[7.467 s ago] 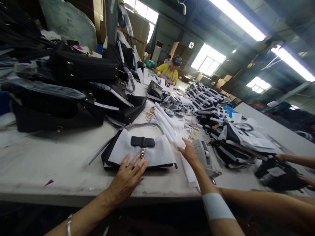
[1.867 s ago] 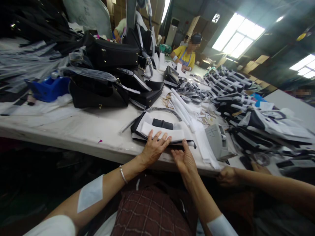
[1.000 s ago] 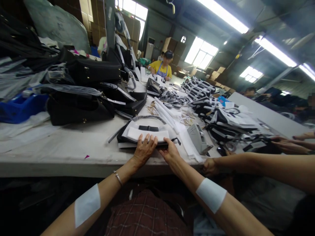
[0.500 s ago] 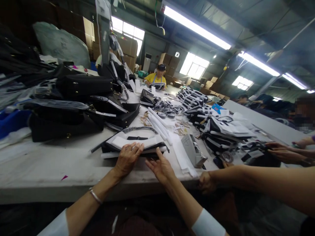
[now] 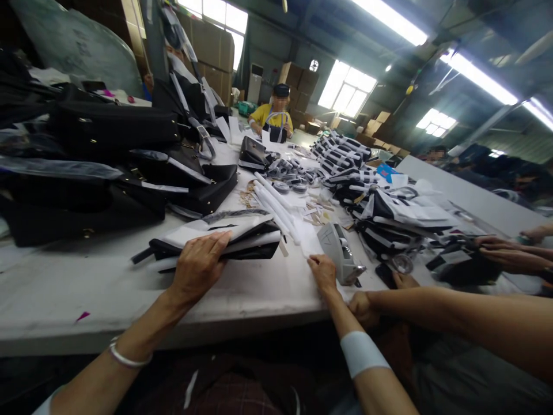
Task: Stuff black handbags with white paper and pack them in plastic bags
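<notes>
A black handbag (image 5: pixel 259 245) with white padding sheets lies on its side on the table, its handle loop wrapped in clear film. My left hand (image 5: pixel 201 262) grips the bag's near side, with fingers over the white padding and the thumb out of sight. To the right, my right hand (image 5: pixel 323 272) is closed in a pinch on the edge of a thin white sheet (image 5: pixel 307 237). Just beyond that hand stands a grey tape dispenser (image 5: pixel 334 248).
Black handbags (image 5: pixel 116 129) are piled at the left. Wrapped straps and bags (image 5: pixel 397 213) heap up at the right. White rolls (image 5: pixel 276 207) lie behind my bag. A co-worker's arm (image 5: pixel 432 311) reaches in from the right, close to my right forearm. Another person (image 5: pixel 272 118) sits across the table.
My right hand has left the handbag and moved right to the white sheet. The bag is tilted more, its right end raised, with my left hand still on it. The view has shifted slightly.
</notes>
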`<state>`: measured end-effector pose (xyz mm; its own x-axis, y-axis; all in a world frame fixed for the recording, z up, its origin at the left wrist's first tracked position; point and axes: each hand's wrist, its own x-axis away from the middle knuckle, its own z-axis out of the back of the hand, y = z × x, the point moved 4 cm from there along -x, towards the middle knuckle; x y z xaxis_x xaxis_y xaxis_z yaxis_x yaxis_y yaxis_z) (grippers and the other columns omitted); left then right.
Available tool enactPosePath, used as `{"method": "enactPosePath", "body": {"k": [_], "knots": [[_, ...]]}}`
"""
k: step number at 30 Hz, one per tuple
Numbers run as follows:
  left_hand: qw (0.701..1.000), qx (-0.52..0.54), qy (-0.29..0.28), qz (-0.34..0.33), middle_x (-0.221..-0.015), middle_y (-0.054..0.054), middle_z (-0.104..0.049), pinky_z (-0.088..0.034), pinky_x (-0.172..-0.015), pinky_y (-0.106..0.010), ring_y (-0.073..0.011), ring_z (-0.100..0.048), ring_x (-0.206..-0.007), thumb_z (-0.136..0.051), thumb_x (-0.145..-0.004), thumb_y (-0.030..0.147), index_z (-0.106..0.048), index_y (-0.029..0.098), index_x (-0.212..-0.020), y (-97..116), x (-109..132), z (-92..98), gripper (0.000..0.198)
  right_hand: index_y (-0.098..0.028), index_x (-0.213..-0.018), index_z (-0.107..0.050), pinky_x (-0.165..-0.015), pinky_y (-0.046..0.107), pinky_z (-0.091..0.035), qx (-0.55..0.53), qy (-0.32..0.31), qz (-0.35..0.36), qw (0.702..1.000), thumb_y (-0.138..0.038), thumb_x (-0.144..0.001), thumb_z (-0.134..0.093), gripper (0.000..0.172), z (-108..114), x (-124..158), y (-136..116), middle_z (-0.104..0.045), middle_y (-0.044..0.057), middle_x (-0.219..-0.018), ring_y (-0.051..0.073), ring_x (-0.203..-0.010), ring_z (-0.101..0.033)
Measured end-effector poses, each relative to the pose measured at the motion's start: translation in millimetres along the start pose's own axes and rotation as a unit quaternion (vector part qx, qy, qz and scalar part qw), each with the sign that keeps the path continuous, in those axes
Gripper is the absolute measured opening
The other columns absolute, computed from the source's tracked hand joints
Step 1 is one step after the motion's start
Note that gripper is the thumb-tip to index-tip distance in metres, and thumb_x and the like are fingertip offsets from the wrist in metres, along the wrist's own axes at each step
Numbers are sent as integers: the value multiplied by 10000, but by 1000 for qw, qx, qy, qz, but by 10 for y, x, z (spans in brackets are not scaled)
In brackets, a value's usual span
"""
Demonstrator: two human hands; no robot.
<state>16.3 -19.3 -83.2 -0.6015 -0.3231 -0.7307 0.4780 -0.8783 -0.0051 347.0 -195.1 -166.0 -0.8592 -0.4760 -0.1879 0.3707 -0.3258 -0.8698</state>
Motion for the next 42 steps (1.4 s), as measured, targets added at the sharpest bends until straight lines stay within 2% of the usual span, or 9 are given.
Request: {"method": "enactPosePath", "body": {"k": [8,15,19,24,27,30,34,39,42], "knots": [[999,11,-3,35,-1174,-114,-692,-488,-884,-415,-292,-651,-1047,-609,-885,244,-512,180,-1317,-82,-87,23,447,-242,-586,-703,-871,355,-435,83,-13,13,996,-277,-627,-730,61,87,-114,-52,-677,-1,-669,212,-730,-594],[998,16,-15,55,-1188,-108,-689,-478,-874,-415,-297,-645,-1036,-637,-873,267,-514,180,-1320,-131,-113,16,472,-234,-698,-738,-987,407,-371,96,16,76,992,-315,-707,-738,82,264,-31,-700,-727,54,-847,273,-956,-599],[997,30,-11,75,-1188,-106,-690,-477,-880,-409,-294,-643,-1048,-654,-857,258,-522,183,-1312,-173,-142,42,480,-277,-687,-752,-1051,419,-342,5,-100,133,986,-291,-699,-806,57,20,549,-929,-735,34,-855,258,-972,-611],[995,38,-9,88,-1180,-108,-689,-474,-881,-396,-285,-648,-1045,-661,-853,244,-526,176,-1302,-206,-141,69,474,-297,-652,-761,-1093,460,-336,-19,-323,92,942,-259,-662,-850,97,-399,1162,-747,-755,30,-877,261,-976,-639],[995,49,-11,85,-1189,-114,-684,-470,-895,-397,-285,-645,-1059,-664,-852,243,-520,172,-1315,-207,-123,68,490,-273,-722,-777,-1079,451,-377,-7,-250,71,966,-362,-754,-778,95,-416,985,-651,-754,55,-953,261,-984,-657],[994,56,-9,92,-1194,-114,-683,-472,-896,-402,-289,-645,-1063,-670,-854,253,-520,176,-1317,-213,-112,66,493,-179,-1139,-732,-1181,489,-241,71,-116,121,983,-429,-867,-639,381,-487,689,-632,-621,140,-1350,309,-1350,-470],[992,60,-3,110,-1192,-104,-687,-478,-884,-404,-293,-650,-1052,-690,-846,252,-522,184,-1310,-254,-107,82,497,54,-1422,-449,-1199,585,-120,282,-171,169,929,-460,-944,-513,704,-994,721,-538,-334,295,-1543,377,-1496,-203],[989,70,15,132,-1192,-96,-688,-482,-893,-393,-283,-654,-1054,-693,-841,239,-512,191,-1313,-348,-90,134,508,-51,-1521,-338,-1215,559,-145,320,-282,326,843,-528,-976,-441,732,-1482,1217,-638,-266,216,-1595,323,-1514,-167],[987,67,24,146,-1189,-96,-687,-487,-892,-398,-285,-655,-1048,-683,-845,244,-506,193,-1320,-386,-84,151,509,-94,-1546,-299,-1225,533,-147,295,-341,366,814,-567,-951,-483,782,-1602,1252,-784,-244,181,-1613,300,-1520,-149]]}}
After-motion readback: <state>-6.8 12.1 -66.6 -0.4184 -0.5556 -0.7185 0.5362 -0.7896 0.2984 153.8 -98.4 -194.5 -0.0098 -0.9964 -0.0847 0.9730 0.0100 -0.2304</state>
